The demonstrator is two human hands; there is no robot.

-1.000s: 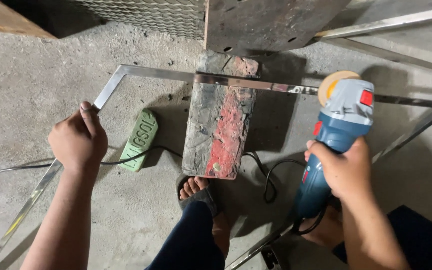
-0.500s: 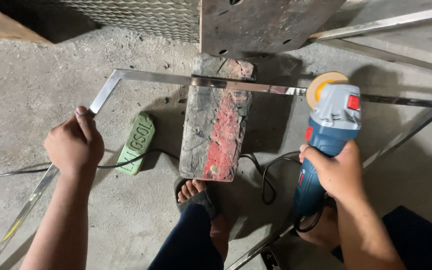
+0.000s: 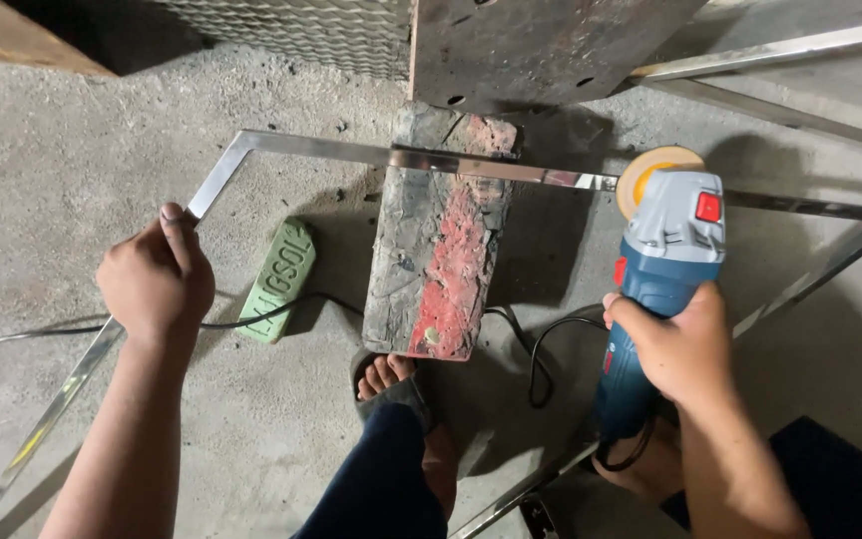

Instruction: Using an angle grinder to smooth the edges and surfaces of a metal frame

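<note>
Two hands are at work over the concrete floor (image 3: pixel 72 140). Since half a second ago little has changed: the blue angle grinder (image 3: pixel 665 269) has kept its place, its yellow disc (image 3: pixel 646 170) at the top bar of the shiny metal frame (image 3: pixel 311 148), and the view sits much as it did. The left hand (image 3: pixel 157 284) stays closed in a fist round the frame's slanting left bar, thumb pointing up along it. The right hand (image 3: pixel 680 349) is wrapped tight round the grinder's body, fingers curled over the top.

The frame's top bar rests across a worn block (image 3: pixel 441 260) streaked with red paint, and a sandalled foot (image 3: pixel 391 384) stands just below that block. A green bar-shaped object (image 3: pixel 279 279) lies between the left hand and the block, with a black cable (image 3: pixel 531 349) running past it.

Whether the disc touches the bar I cannot tell; the grinder's head covers that spot. The frame's lower corners run out of view, and a rusty steel plate (image 3: pixel 541 50) is cut off at the top.
</note>
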